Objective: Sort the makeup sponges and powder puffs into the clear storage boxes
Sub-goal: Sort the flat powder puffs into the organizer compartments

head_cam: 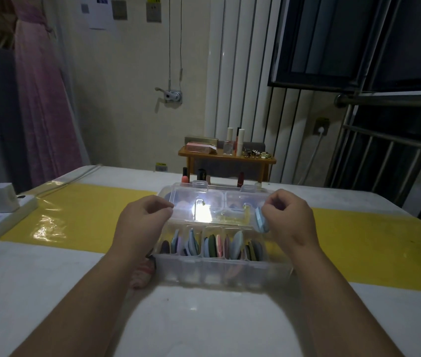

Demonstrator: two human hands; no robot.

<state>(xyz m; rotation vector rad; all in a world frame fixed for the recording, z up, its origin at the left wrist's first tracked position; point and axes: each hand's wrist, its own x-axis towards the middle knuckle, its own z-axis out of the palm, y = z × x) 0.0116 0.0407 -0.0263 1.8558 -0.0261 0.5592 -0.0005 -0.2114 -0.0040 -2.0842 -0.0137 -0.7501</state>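
Right grip (289, 215) around blue puff (260, 220)

Forearms, left hand (143, 220) and right hand (289, 217) appear bare in dim light.

light blue puff (261, 219), yellow-and-white table (88, 210), clear box (219, 271)

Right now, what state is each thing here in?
Clear box: open.
Lid: raised, held up.
Puffs inside: standing on edge in compartments.
Blue puff: pinched by right hand, above the box.
Left hand: fingers pinching the lid's left edge.
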